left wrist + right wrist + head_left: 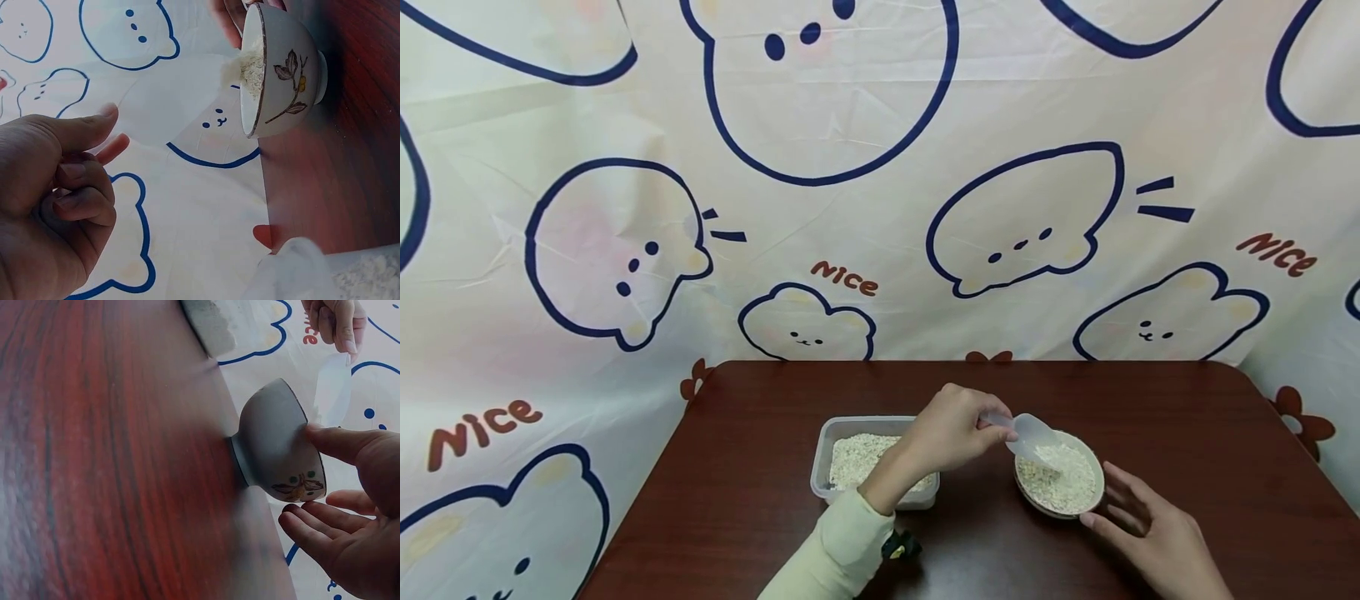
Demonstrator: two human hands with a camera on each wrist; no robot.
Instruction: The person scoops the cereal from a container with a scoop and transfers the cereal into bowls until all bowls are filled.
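My left hand (951,429) pinches the handle of a translucent plastic scoop (1032,435), tilted down into a bowl (1037,504). Pale oat flakes (1060,479) fill much of the bowl, and the scoop's lip meets them. In the left wrist view the bowl (290,75) is white with a brown rim and a painted leafy sprig. My right hand (1165,529) stands at the bowl's right side, its thumb at the rim and its fingers (312,531) fairly straight along the wall. The bowl's foot rests on the table.
A clear plastic tub (823,462) of oat flakes stands left of the bowl, partly hidden behind my left forearm. Beside the left sleeve (850,542) is a small black object (901,546). The brown table (737,467) meets a printed cloth (820,225) at its back edge.
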